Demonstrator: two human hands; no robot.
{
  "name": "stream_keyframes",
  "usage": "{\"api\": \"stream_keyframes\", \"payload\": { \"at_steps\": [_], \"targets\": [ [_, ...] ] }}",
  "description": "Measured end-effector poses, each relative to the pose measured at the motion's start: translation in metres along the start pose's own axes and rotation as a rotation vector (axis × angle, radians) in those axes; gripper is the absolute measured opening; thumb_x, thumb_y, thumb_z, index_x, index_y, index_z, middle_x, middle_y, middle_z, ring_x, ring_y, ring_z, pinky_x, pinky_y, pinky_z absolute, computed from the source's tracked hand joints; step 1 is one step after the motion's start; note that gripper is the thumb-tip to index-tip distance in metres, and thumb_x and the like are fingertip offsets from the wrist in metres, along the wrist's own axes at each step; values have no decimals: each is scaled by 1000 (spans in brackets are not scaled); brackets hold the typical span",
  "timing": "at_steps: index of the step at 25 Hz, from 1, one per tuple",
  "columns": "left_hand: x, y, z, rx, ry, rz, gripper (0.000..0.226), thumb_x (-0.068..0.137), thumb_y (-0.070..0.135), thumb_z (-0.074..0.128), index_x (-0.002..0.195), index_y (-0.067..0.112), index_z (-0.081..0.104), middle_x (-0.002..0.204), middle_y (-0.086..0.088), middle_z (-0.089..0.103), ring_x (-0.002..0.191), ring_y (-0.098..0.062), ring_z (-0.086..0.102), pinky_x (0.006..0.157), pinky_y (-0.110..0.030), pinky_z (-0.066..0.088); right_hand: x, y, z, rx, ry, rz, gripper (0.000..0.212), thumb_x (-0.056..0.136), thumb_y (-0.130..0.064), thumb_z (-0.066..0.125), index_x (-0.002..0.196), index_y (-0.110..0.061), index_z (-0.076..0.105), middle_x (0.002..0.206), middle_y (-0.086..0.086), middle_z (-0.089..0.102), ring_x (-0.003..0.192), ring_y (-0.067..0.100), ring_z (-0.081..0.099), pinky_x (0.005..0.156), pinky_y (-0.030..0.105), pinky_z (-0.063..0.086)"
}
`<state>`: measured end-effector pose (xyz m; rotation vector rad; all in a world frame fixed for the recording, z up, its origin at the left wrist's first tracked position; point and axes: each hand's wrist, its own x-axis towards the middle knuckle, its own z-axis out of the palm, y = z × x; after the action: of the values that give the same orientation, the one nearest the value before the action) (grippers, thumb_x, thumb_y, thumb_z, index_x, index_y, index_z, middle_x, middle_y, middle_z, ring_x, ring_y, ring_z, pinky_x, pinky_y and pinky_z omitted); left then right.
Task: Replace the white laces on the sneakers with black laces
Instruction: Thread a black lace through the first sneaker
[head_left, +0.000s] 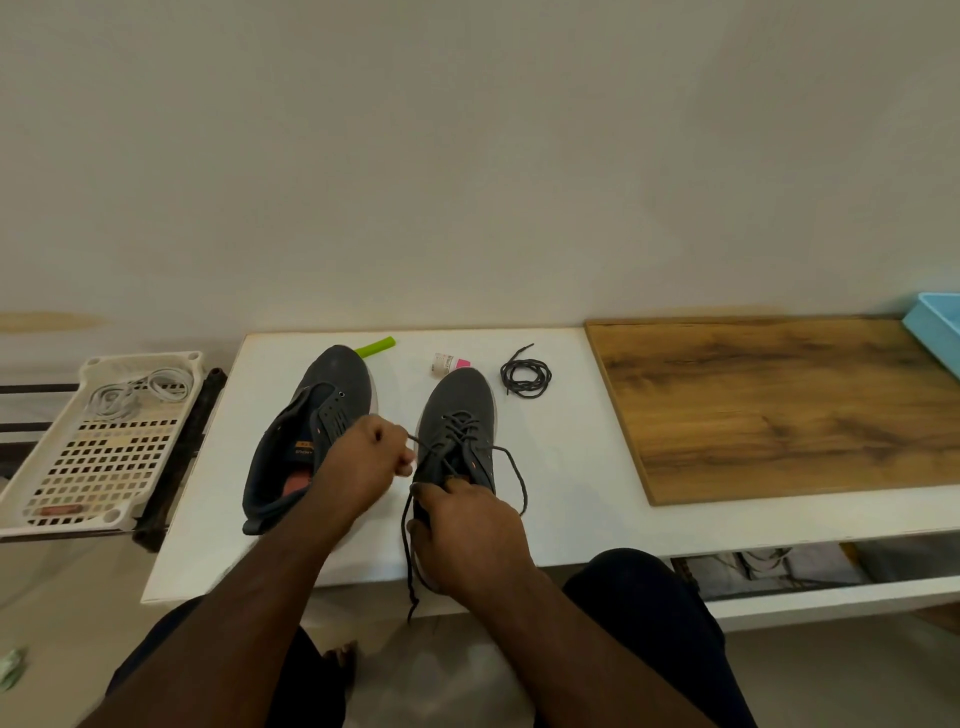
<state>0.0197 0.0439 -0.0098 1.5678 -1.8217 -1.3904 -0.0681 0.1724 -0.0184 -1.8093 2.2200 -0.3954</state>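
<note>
Two dark grey sneakers stand on the white table (561, 467). The left sneaker (311, 426) has no lace in its eyelets. The right sneaker (460, 415) carries a black lace (511, 467) threaded through its eyelets, with loose ends trailing right and down over the table edge. My left hand (363, 457) pinches one strand of that lace beside the shoe. My right hand (462, 535) grips the heel end of the right sneaker. A spare black lace (525, 375) lies coiled to the right of the shoes. White laces (140, 395) lie in a perforated white tray (83, 467) at the left.
A lime-green tube (375, 347) and a small white and pink bottle (449, 362) lie behind the shoes. A wooden board (779, 400) covers the table's right part, with a light blue bin (935, 327) at its far corner. My knees are below the table's front edge.
</note>
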Motion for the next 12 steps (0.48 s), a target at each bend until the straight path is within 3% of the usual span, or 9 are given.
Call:
{"api": "stream_keyframes", "payload": {
  "at_steps": [3, 5, 6, 7, 9, 10, 12],
  "targets": [
    [4, 16, -12, -696, 137, -141, 20, 101, 9, 40, 90, 9, 57, 95, -9, 67, 94, -22, 70, 64, -26, 56, -1, 0, -1, 5, -3, 9, 38, 100, -35, 45, 135, -23, 56, 121, 6, 65, 107, 30, 61, 86, 40, 53],
    [-4, 18, -25, -1141, 122, -100, 24, 100, 17, 38, 90, 9, 58, 90, -10, 66, 84, -22, 72, 72, -34, 59, 0, 1, 0, 0, -18, 14, 39, 101, -35, 45, 137, -24, 55, 124, 7, 63, 110, 30, 60, 89, 40, 52],
    [-8, 19, -30, -1237, 103, -91, 25, 99, 21, 37, 86, 11, 56, 81, -8, 64, 70, -19, 69, 68, -32, 58, 1, 1, 0, 1, -31, 16, 40, 101, -35, 44, 138, -24, 53, 126, 7, 63, 112, 30, 59, 91, 41, 51],
    [-12, 17, -33, -1209, 110, -89, 25, 97, 23, 37, 81, 15, 54, 72, -5, 58, 57, -16, 58, 58, -27, 52, 1, 0, -1, 5, -44, 19, 40, 102, -34, 44, 140, -24, 52, 128, 7, 62, 114, 30, 58, 94, 42, 50],
    [-10, 11, -30, -749, 164, -41, 22, 93, 26, 44, 74, 18, 51, 65, -2, 51, 54, -17, 42, 50, -25, 37, 1, 0, -2, 11, -51, 18, 41, 102, -34, 44, 141, -24, 51, 130, 7, 61, 116, 29, 58, 95, 42, 49],
    [-8, 8, -27, -404, 163, 13, 20, 92, 26, 48, 75, 19, 55, 68, -1, 57, 58, -18, 47, 52, -27, 38, 1, 0, -2, 10, -41, 15, 41, 102, -34, 44, 141, -24, 51, 129, 7, 61, 115, 29, 58, 94, 41, 50],
    [-8, 3, -16, 177, 0, 122, 17, 95, 29, 53, 85, 22, 65, 83, 5, 69, 74, -15, 60, 64, -31, 47, 1, 0, -2, 14, -25, 9, 39, 102, -35, 45, 138, -24, 53, 125, 6, 63, 110, 29, 60, 91, 40, 50]
  ]
}}
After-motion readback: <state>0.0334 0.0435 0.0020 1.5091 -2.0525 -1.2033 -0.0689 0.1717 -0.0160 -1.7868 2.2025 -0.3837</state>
